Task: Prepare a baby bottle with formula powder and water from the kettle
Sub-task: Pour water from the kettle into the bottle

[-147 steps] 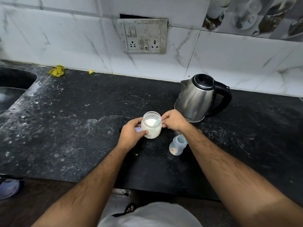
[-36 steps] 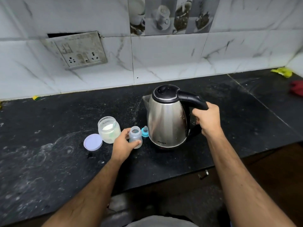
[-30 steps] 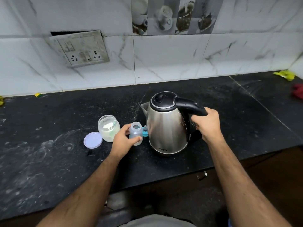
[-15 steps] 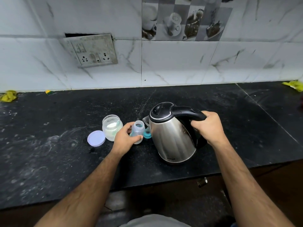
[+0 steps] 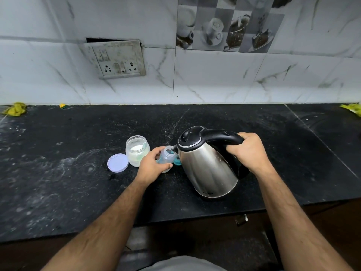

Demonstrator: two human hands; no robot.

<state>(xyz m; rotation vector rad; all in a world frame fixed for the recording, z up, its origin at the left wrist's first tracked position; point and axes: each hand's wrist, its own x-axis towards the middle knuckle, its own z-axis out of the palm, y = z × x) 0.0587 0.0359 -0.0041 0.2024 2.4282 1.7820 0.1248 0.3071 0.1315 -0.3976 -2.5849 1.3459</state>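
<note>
The black handle of the steel kettle [image 5: 208,167] is gripped by the right hand [image 5: 247,151], fingers wrapped fully round it, the forearm stretched forward over the worktop [image 5: 58,173]. The small clear baby bottle [image 5: 166,156] is held by the left hand [image 5: 151,166], thumb and fingers curled round its body.

Compared with half a second ago, the kettle is tipped further to the left, and its spout has been brought right up to the open mouth of the bottle. The bottle is held in much the same spot as before.

The bottle is seen without its top, tilted slightly toward the spout, just right of the open powder jar [image 5: 137,150]. White powder is visible in the jar. The jar's pale round lid [image 5: 117,162] lies flat beside it, and a teal bottle cap [image 5: 177,160] sits between bottle and kettle.
</note>
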